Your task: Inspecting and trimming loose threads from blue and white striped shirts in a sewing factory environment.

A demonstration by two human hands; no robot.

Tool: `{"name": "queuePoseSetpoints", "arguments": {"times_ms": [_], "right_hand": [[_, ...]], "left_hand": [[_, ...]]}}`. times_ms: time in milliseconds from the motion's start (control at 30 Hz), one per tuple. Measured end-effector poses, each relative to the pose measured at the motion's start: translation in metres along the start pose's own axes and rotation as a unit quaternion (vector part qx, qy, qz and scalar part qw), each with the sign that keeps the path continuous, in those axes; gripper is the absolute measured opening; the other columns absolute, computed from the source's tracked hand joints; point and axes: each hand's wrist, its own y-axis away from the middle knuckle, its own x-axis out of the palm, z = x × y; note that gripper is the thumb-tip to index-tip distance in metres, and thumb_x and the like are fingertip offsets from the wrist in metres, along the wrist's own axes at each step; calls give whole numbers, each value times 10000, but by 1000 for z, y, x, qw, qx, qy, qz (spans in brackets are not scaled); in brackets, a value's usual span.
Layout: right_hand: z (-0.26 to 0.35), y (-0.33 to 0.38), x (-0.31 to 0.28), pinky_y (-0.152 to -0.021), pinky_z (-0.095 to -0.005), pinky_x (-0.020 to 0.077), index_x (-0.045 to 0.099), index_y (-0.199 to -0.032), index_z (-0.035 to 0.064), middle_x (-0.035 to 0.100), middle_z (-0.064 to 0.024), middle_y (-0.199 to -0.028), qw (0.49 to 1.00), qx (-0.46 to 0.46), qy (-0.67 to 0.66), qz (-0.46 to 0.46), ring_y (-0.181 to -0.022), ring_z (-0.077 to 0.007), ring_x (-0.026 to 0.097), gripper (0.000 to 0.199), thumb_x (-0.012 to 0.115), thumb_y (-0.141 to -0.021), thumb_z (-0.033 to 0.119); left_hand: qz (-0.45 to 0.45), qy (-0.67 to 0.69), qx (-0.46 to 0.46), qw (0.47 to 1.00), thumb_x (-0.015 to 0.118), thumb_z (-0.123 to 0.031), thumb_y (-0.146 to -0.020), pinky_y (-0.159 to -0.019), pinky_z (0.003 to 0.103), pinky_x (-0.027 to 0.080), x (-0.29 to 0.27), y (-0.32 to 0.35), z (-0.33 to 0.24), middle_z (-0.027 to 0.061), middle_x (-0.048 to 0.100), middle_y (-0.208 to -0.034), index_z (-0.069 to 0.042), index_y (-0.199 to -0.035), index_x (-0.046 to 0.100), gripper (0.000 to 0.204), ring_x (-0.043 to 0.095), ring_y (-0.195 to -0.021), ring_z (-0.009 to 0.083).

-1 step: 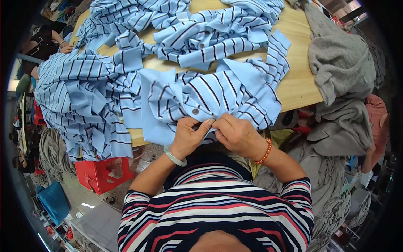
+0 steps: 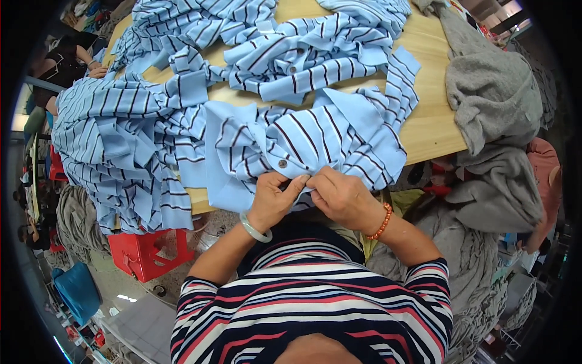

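A light-blue knit garment [image 2: 309,130] with dark and white stripes lies bunched at the table's near edge. Both hands are closed on its near edge, fingertips almost meeting. My left hand [image 2: 271,197] pinches the fabric between thumb and fingers, just below a dark round button [image 2: 282,164]. Right beside it, my right hand [image 2: 344,197] grips the same edge with curled fingers. The exact spot between the fingertips is hidden, so anything small there cannot be made out.
More striped blue garments [image 2: 121,115] are heaped at left and far side of the wooden table [image 2: 433,130]. Grey cloth [image 2: 494,91] hangs over its right edge. A red plastic stool [image 2: 142,255] stands at lower left. Another person's hand [image 2: 97,70] rests at the far left.
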Motion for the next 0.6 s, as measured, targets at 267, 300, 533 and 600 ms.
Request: {"name": "queuePoseSetpoints", "arguments": {"times_ms": [267,300,533,600], "right_hand": [[7,1,3,-533,-357,476,559,-967,10,547,-126,-762,997,61,12,-38,-639,-296,592,196,630,-785,0],[7,1,3,-539,-355,479,562,-990,5,553,-128,-761,996,70,3,-58,-646,-297,598,219,634,-783,-1],[-5,4,1,-524,-351,489,533,-961,-18,518,-126,-756,997,31,69,19,-651,-284,589,179,561,-811,76],[-9,5,3,-531,-350,489,532,-951,-15,514,-123,-752,997,27,72,23,-655,-283,588,175,568,-811,85]], "left_hand": [[10,45,-44,998,637,-149,-890,-495,208,326,1,-1,7,-92,516,-623,13,-826,674,178,401,-601,4],[7,46,-42,998,636,-149,-890,-503,206,338,2,-1,6,-89,530,-634,12,-842,682,174,415,-610,4],[106,-87,-9,990,654,-219,-856,-548,297,407,-11,-4,-1,70,590,-647,30,-884,635,251,508,-589,148],[132,-173,78,973,689,-290,-798,-562,382,406,-14,-6,-10,148,516,-628,26,-826,578,336,501,-590,316]]}}
